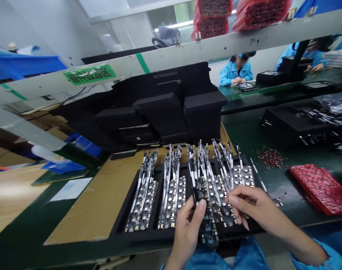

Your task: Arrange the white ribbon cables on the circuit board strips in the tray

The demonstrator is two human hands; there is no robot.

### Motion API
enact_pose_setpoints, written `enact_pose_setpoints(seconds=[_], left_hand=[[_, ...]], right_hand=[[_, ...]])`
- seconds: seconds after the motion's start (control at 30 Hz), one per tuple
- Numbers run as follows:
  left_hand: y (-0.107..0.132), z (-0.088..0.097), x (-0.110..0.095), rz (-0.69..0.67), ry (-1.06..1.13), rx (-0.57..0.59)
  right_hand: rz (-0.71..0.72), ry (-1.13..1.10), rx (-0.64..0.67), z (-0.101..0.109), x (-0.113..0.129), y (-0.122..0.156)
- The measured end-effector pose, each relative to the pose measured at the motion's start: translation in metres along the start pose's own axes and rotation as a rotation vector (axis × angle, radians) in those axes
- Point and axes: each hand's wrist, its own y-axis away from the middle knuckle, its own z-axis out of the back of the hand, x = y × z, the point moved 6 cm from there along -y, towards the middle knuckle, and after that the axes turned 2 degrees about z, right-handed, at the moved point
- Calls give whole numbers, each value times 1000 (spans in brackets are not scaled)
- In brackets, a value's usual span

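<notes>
My left hand (188, 225) is closed on a dark circuit board strip (209, 230), thumb on its face, held up over the front of a black foam tray (151, 235). Thumb and index finger of my right hand (251, 202) are pinched just right of that strip; whatever they hold is too small to make out. In the tray, rows of small circuit boards (138, 223) lie in long compartments. White flex cables (144, 198) with dark ends run up from them and stick out past the tray's far edge.
Stacked black foam trays (162, 112) stand behind, on brown cardboard (83, 217). To the right are a pile of small red parts (270, 157), a red bubble-wrap pack (323, 187) and a black block with loose cables (291, 123). A shelf beam (171, 52) crosses above; co-workers sit beyond.
</notes>
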Motion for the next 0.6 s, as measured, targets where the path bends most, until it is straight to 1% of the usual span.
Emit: enact_pose_setpoints(seconds=[0.07, 0.13, 0.27, 0.4, 0.6], left_hand=[[0, -3, -3, 4, 38, 18], [1, -6, -5, 22, 72, 40], [2, -10, -5, 74, 104, 87], [2, -10, -7, 74, 82, 107], [3, -12, -9, 71, 14, 154]], right_hand=[[-20, 73, -14, -2, -1, -1], [-10, 146, -27, -3, -1, -2], [77, 276, -33, -7, 3, -4], [99, 378, -27, -12, 4, -6], [150, 426, -39, -17, 7, -7]])
